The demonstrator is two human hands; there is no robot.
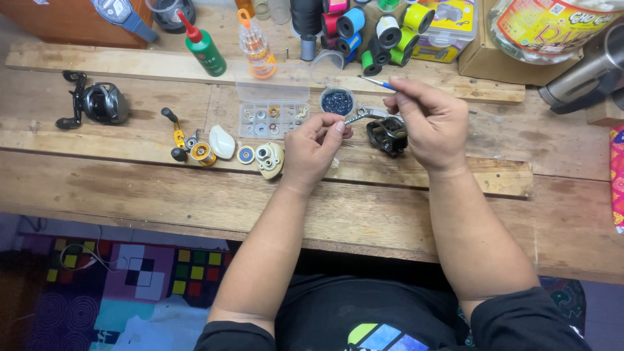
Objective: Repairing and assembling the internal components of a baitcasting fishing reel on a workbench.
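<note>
My wooden bench carries everything, and I'll place it all off the black reel frame sitting near the middle. My right hand hovers just above and right of that frame, fingers pinched shut on a thin blue-handled brush whose tip points up-left. My left hand is just left of the frame, thumb and forefinger closed on a tiny part; too small to tell what it is. A silver wrench lies touching the frame's upper left, and a small round tub of dark blue stuff sits just beyond that.

Further left of the frame: clear parts box w/ lid up, cream side plate, blue disc, white cover, gold spool, handle w/ black knobs. Far left, a whole black reel. Behind: green bottle, thread spools.

My read: I'm mid-service, at the brush-on step for the small part. Next calls for a steady tip onto the piece w/o dropping it.
</note>
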